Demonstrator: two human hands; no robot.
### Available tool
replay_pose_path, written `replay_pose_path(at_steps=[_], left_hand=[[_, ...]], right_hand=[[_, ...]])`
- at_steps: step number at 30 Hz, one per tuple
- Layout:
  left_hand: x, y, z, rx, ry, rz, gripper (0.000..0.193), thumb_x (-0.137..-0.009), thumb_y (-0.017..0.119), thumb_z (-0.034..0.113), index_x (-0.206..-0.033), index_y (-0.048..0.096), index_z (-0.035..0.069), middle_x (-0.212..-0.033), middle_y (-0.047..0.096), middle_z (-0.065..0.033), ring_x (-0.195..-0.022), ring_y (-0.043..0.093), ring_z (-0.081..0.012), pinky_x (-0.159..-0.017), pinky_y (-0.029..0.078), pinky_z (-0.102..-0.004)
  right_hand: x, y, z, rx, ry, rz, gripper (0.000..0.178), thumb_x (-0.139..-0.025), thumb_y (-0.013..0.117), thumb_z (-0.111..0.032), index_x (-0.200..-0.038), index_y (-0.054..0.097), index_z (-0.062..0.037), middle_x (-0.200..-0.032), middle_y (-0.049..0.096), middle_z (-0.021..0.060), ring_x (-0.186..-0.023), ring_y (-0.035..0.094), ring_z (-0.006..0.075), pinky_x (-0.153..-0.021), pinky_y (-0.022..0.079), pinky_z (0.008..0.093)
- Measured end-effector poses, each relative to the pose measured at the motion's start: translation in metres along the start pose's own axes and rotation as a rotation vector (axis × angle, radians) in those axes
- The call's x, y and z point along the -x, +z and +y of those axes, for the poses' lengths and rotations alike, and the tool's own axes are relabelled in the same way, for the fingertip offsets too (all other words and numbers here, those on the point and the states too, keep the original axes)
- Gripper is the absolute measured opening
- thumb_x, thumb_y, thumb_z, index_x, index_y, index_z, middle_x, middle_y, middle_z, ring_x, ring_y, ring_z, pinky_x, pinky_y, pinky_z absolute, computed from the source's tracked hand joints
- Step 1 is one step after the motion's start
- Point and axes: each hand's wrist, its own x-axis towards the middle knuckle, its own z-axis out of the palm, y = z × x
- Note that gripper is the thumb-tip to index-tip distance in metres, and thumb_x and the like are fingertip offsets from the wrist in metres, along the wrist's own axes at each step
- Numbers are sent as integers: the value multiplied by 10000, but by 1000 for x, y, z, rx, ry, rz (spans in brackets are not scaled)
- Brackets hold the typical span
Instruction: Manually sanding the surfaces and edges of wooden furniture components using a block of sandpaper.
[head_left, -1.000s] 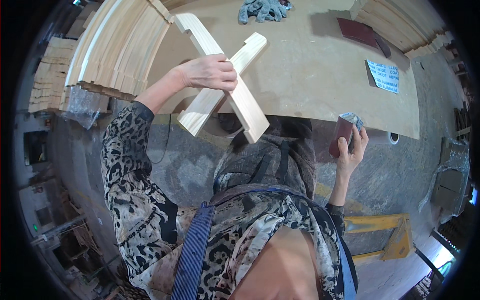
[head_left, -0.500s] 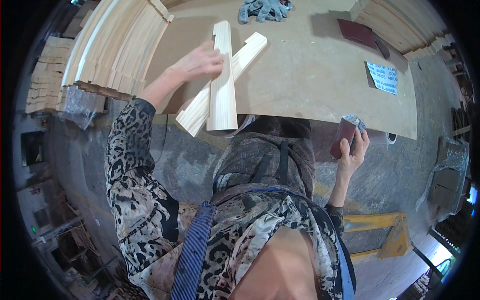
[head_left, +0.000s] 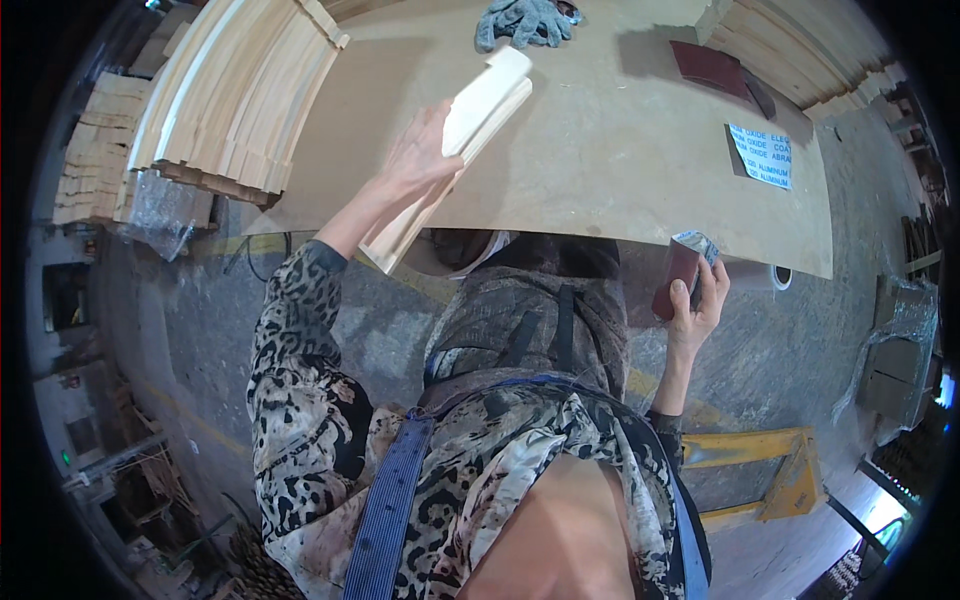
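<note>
My left hand is closed on a pale wooden slat with a notched far end, its thumb along the near edge. This slat lies slantwise along a second wooden slat, mostly covering it, at the front left of the brown worktable. Their near ends reach the table's front edge. Off the front edge to the right, my right hand grips a folded piece of sandpaper, dark red outside with a printed pale back showing at the top.
Stacked wooden slats stand at the left, with another stack at the far right. Grey gloves lie at the back. Dark red sandpaper and a blue-and-white printed sheet rest on the right. A yellow frame stands on the floor.
The upper slat has turned from nearly upright, crossing the other, to lie slanted along it. My left hand has shifted slightly nearer with it. The right hand moved a little left with the sandpaper.
</note>
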Motion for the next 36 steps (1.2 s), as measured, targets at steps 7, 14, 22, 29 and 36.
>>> replay_pose_path(at_steps=[7, 14, 22, 29, 36], left_hand=[[12, 20, -16, 17, 116, 10, 737, -665, 627, 248, -1305, 358, 1, -1223, 421, -281, -1072, 492, -436, -908, 435, -450], [22, 28, -24, 66, 137, -26, 730, -661, 629, 247, -1305, 360, 33, -1227, 418, -271, -1075, 486, -442, -909, 429, -452], [1, 31, -46, 393, 3, -142, 877, -611, 682, 356, -1327, 321, 1, -1077, 541, -245, -1004, 553, -396, -864, 454, -449], [20, 11, -15, -215, -127, -277, 918, -584, 688, 451, -1325, 346, 31, -1094, 550, -248, -959, 578, -367, -808, 476, -447], [32, 20, -27, -143, -130, -14, 756, -584, 660, 386, -1220, 447, 37, -981, 568, -222, -951, 571, -380, -782, 476, -468]], right_hand=[[-3, -1, 0, -50, 26, 14, 430, -758, 696, -163, -1159, 607, -35, -1257, 445, 133, -1191, 424, 270, -1009, 314, 382], [0, 1, 3, -31, 7, -24, 431, -761, 692, -157, -1166, 603, -40, -1261, 443, 135, -1192, 426, 276, -1015, 310, 382], [-4, -2, 15, -90, -24, -40, 460, -815, 668, -145, -1219, 536, 29, -1330, 417, 119, -1194, 439, 226, -992, 349, 349], [-4, 8, 16, -170, 52, -32, 449, -811, 676, -164, -1205, 555, 14, -1327, 402, 162, -1209, 424, 263, -1001, 351, 374], [-2, 2, 33, -59, 10, -59, 425, -801, 661, -128, -1191, 563, 8, -1331, 418, 185, -1221, 417, 298, -1013, 332, 404]])
